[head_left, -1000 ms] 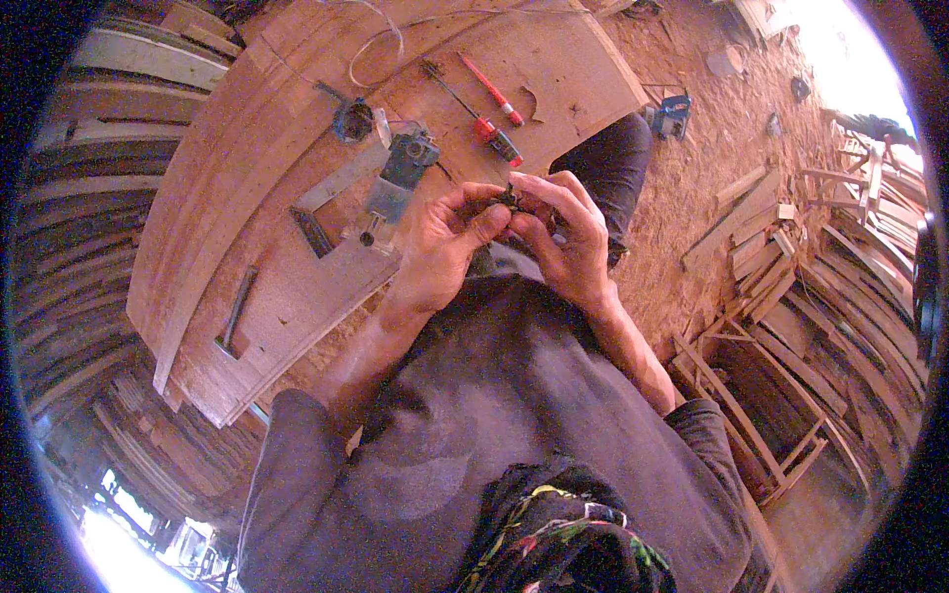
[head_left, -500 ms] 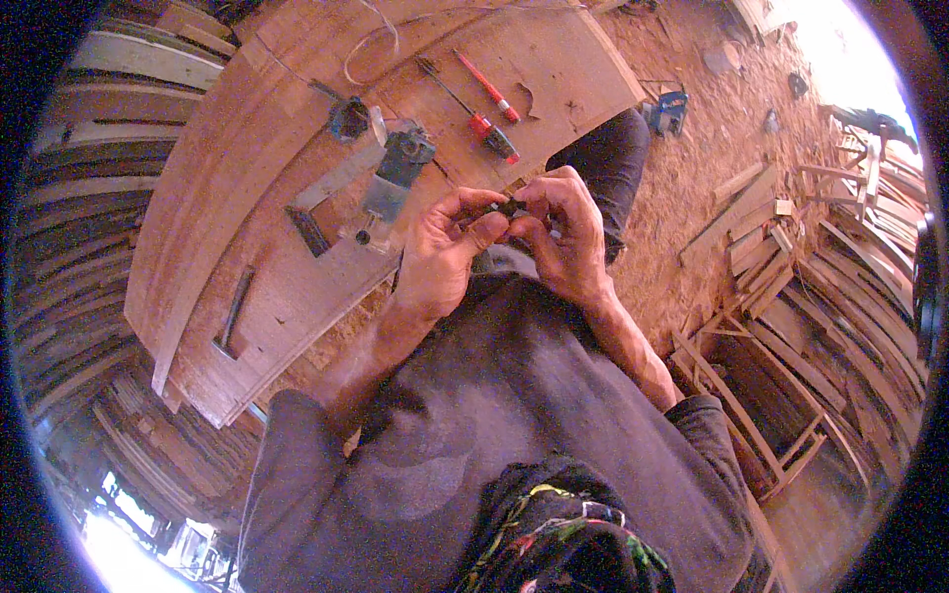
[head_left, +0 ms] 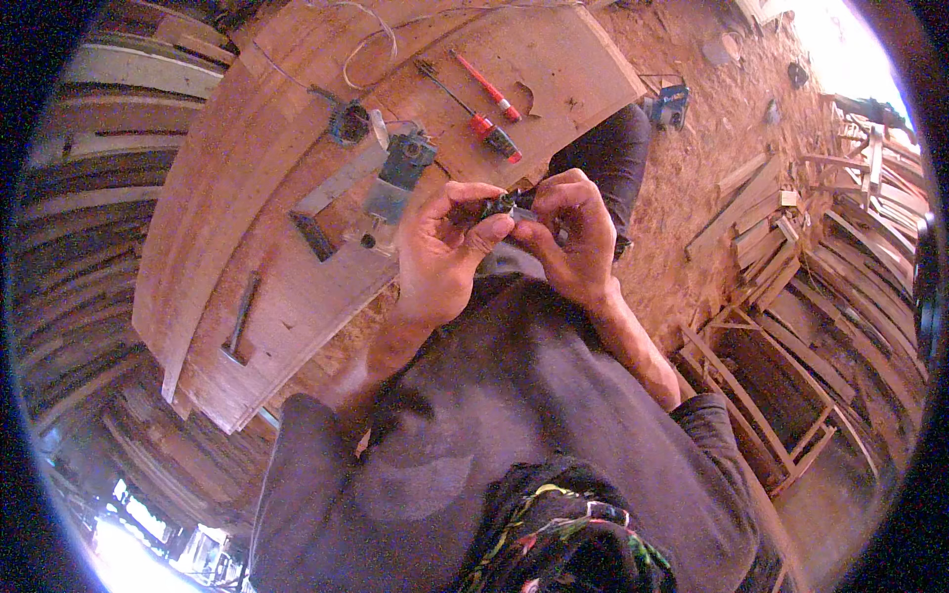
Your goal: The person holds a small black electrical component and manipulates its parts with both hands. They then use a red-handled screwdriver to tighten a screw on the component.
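Both hands, left hand and right hand, pinch a small dark part between their fingertips just above the board edge, so a slip would likely drop it into the sawdust below.

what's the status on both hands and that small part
Left hand and right hand both pinching small dark part. Held above wooden board. Nothing in the way.

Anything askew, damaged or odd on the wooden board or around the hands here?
Nothing stands out. Both hands, left and right, pinch a small dark part; two red-handled screwdrivers and a power tool lie on the board.
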A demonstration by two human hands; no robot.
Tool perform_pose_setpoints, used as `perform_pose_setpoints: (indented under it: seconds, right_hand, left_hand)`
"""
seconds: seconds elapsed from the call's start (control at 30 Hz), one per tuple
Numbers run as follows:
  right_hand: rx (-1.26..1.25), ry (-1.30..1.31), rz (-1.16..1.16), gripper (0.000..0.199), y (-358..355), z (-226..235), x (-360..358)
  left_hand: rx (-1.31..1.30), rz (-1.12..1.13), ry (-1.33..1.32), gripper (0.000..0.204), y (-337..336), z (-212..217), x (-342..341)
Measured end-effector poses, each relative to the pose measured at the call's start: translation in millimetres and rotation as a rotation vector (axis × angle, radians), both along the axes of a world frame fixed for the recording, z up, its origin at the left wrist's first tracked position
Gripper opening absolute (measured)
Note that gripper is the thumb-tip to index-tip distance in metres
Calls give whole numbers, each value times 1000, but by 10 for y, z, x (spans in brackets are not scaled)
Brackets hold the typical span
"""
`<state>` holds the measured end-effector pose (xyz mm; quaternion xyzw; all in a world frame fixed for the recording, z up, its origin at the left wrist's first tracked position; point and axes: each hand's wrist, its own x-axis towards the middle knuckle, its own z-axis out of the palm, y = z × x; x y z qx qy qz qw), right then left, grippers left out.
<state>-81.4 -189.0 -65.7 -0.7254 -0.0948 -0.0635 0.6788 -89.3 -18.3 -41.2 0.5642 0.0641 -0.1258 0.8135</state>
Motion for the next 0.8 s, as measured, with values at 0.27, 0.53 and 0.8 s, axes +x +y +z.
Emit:
perform_pose_setpoints:
  seconds: [0.27,0.53,0.8]
  right_hand:
    - [-49,-65,106,20,-144,40,0]
    - [260,108,29,27,-23,130,-72]
    - [-123,-77,178,28,-127,73,16]
  left_hand:
    - [21,-64,-29,26,18,-22,2]
    - [35,-98,-58,25,1,-36,-11]
    - [-192,-99,-4,24,-21,-84,-88]
